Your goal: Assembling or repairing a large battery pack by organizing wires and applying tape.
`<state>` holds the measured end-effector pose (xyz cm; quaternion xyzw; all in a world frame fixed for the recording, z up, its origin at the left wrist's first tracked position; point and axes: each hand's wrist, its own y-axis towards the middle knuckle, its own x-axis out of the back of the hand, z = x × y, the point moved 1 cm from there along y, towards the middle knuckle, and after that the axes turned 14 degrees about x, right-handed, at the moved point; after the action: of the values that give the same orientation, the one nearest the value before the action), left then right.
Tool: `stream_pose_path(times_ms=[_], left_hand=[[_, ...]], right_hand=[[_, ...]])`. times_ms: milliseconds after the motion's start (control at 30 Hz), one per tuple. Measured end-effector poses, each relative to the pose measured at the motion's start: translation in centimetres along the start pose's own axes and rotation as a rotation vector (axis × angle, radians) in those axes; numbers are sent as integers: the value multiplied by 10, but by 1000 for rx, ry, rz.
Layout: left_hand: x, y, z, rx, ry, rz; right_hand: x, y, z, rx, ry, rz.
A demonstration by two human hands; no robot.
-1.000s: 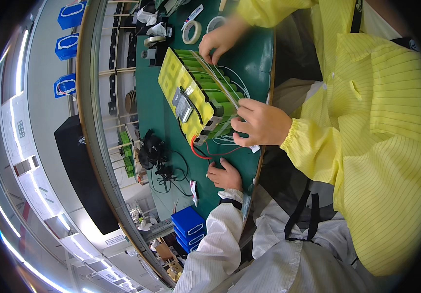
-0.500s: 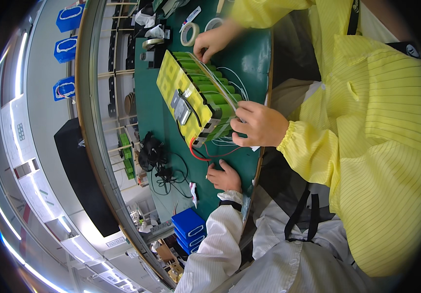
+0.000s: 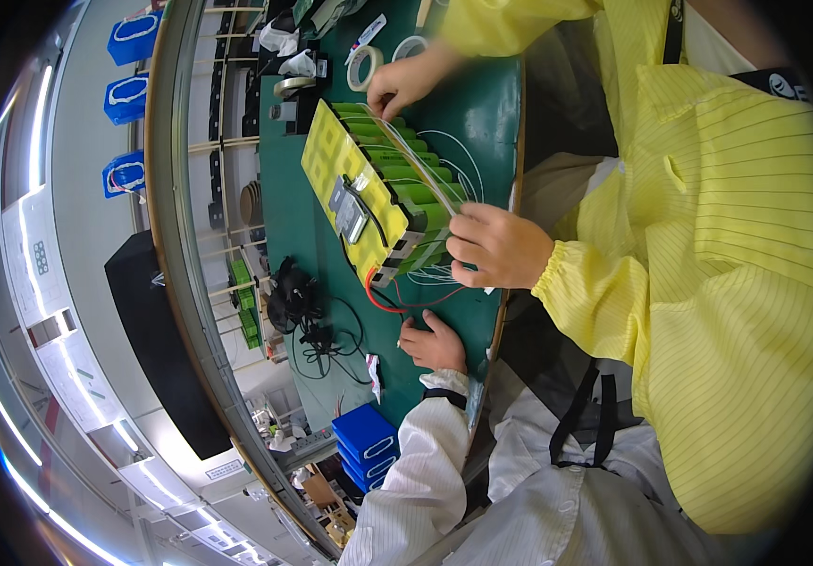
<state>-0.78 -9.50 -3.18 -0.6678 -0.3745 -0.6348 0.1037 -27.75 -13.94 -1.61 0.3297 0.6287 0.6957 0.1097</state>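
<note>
A battery pack of green cylindrical cells (image 3: pixel 413 174) lies tilted on the green table (image 3: pixel 477 104), its yellow insulation board (image 3: pixel 328 151) facing left and carrying a small grey circuit board (image 3: pixel 350 215). Thin white wires (image 3: pixel 418 155) run along the cells. My right hand (image 3: pixel 413 83), at the pack's upper end, pinches the wires. My left hand (image 3: pixel 501 247) has its fingers closed on the same wires at the lower end; its fingertips are partly hidden. Loose wire loops hang beside the pack. A red cable (image 3: pixel 380 300) leaves its lower corner, near a white-sleeved co-worker's hand (image 3: pixel 435 344) resting on the table.
Tape rolls (image 3: pixel 364 68) lie above the pack. A tangle of black cable (image 3: pixel 307 316) and a stack of blue packs (image 3: pixel 366 436) are lower down. Wire shelving (image 3: pixel 227 141) stands left of the table. The co-worker's white sleeve (image 3: pixel 425 443) comes in from below.
My right hand has shifted slightly left, still pinching the wires. My left hand has moved slightly down. The co-worker's hand stays in place.
</note>
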Motion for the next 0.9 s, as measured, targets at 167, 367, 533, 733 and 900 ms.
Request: stream_pose_path(times_ms=[167,367,533,733,900], left_hand=[[-7,-15,-7,-5,-6,36],[-4,-12,-4,9,-7,37],[-3,-9,-3,-3,-11,24],[-5,-11,-5,-8,-21,45],[-5,-9,-4,0,-13,35]], right_hand=[[8,-13,6,-18,-49,58],[-4,-18,15,-40,22,132],[-5,-16,16,-129,134,258],[-5,-20,15,-155,126,211],[4,-15,15,-115,-70,217]])
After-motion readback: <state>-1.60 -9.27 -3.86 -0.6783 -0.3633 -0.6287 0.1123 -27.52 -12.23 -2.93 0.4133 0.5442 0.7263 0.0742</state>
